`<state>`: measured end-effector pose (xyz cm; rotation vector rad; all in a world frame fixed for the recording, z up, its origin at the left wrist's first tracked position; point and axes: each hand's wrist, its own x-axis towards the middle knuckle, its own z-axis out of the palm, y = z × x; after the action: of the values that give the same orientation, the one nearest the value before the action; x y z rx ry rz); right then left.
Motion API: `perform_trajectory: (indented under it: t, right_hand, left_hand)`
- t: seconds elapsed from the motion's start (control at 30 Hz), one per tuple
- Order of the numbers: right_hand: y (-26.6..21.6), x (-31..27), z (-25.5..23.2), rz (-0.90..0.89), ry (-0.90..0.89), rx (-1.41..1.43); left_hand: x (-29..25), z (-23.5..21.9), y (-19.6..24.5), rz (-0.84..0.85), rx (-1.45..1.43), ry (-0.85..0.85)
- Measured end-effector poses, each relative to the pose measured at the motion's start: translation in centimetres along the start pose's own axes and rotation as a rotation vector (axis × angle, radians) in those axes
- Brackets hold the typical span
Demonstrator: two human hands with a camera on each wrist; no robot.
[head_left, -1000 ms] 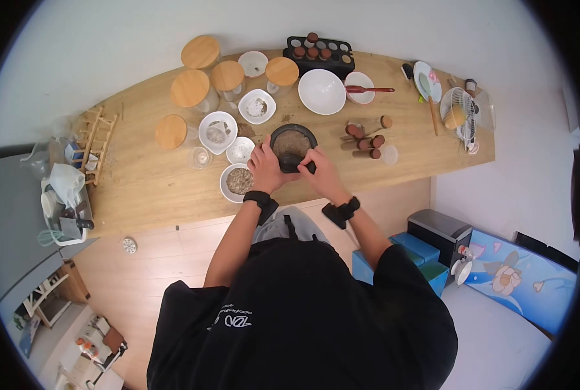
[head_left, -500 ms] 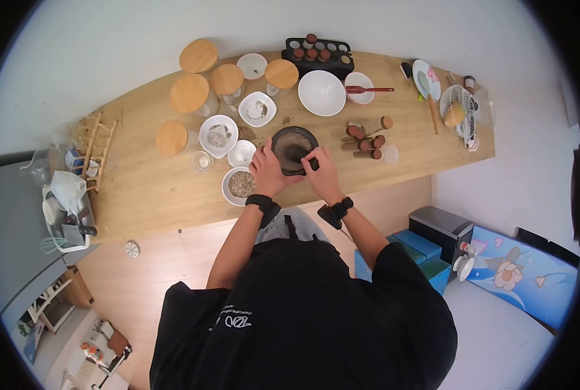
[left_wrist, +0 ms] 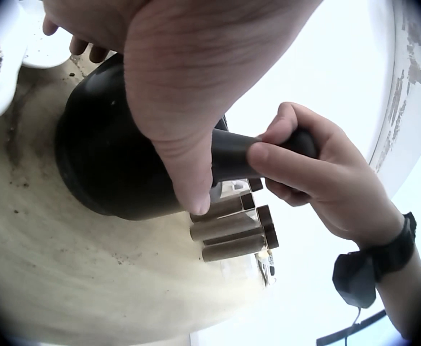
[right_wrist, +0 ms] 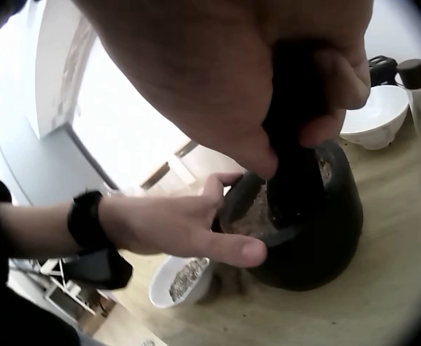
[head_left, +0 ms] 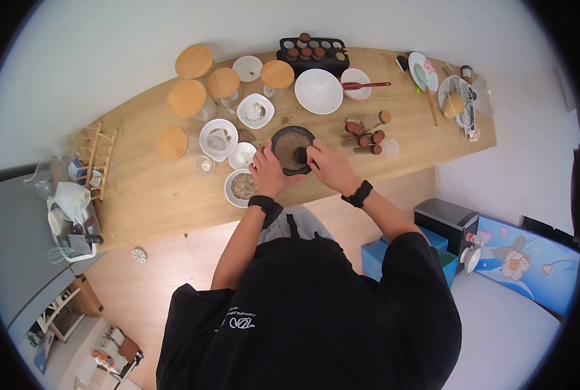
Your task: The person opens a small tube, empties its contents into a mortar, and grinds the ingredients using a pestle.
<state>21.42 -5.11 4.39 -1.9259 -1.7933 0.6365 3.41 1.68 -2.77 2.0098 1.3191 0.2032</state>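
Observation:
A black mortar (head_left: 278,138) with brown powder (head_left: 290,144) in it stands near the table's front edge. The left hand (head_left: 268,170) grips its left side; in the left wrist view the thumb lies along the dark wall (left_wrist: 98,158). Fingers and thumb of the right hand (head_left: 332,168) are curled round the black pestle (head_left: 300,156), whose lower end is inside the mortar toward the right. The right wrist view has the pestle (right_wrist: 297,184) tilted, its tip hidden. A white bowl of coarse grains (head_left: 244,186) sits beside the left hand.
White bowls (head_left: 319,92) and wooden-lidded jars (head_left: 187,99) stand behind and left. Brown-capped small bottles (head_left: 365,140) lie to the right, with a black bottle rack (head_left: 313,58) at the back. A wire basket (head_left: 456,97) is far right.
The right hand and pestle have moved toward the mortar's right side, and the right forearm has swung outward. The left hand keeps its hold. The head view has shifted slightly.

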Motion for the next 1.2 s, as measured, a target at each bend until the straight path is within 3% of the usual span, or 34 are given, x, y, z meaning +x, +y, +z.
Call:
perform_trajectory:
  t: [0.03,0.07,0.13,0.17,0.23,0.33,0.47,0.53,0.63,0.77,0.83,0.93,1.07,1.17,1.2]
  right_hand:
    - [0.4,0.1,0.8,-0.114,0.010,-0.120]
    - [0.6,0.1,2.2,-0.114,0.016,-0.119]
    - [0.5,-0.5,5.0,-0.157,0.260,-0.012]
    - [0.4,-1.0,5.4,-0.160,0.261,-0.014]
    - [-0.1,-1.8,5.6,0.047,0.311,0.251]
    - [1.0,-1.2,3.3,0.085,0.202,0.249]
    - [1.0,-0.3,4.2,0.057,0.290,0.203]
    - [1.3,-0.9,4.1,0.015,0.190,0.246]
    - [2.2,-0.2,3.6,0.100,0.280,0.220]
    - [0.6,-0.9,4.0,0.029,0.226,0.194]
    - [1.2,-0.7,3.3,0.176,0.196,0.283]
    - [0.4,0.0,4.8,0.072,0.327,0.171]
    - [0.1,-1.2,4.5,0.093,0.260,0.254]
    - [0.0,-0.9,3.0,0.148,0.293,0.243]
    - [-0.7,-1.4,3.0,0.187,0.396,0.258]
  left_hand:
    - [-0.2,-0.1,0.0,-0.011,0.006,-0.011]
    - [-0.1,0.1,-0.3,-0.006,0.010,-0.009]
    - [0.0,0.7,-0.5,-0.005,0.007,0.025]
    - [0.1,0.7,-0.5,-0.005,0.007,0.028]
    - [0.2,0.6,-0.4,-0.016,0.013,0.008]
    - [-0.1,0.3,-0.3,-0.011,0.030,0.008]
    - [0.3,-0.4,0.3,-0.014,0.067,-0.023]
    - [0.3,-0.8,0.8,0.055,0.223,0.040]
    - [0.6,-1.3,0.6,0.127,0.213,0.063]
    - [1.0,-1.2,0.8,0.143,0.216,0.086]
    - [0.6,-1.6,0.9,0.089,0.166,0.033]
    - [0.7,-1.5,0.9,0.083,0.131,0.028]
    - [0.7,-0.8,0.5,0.088,0.161,0.045]
    - [0.8,-1.2,0.6,0.095,0.086,0.080]
    - [0.6,-1.3,0.7,0.084,0.095,0.067]
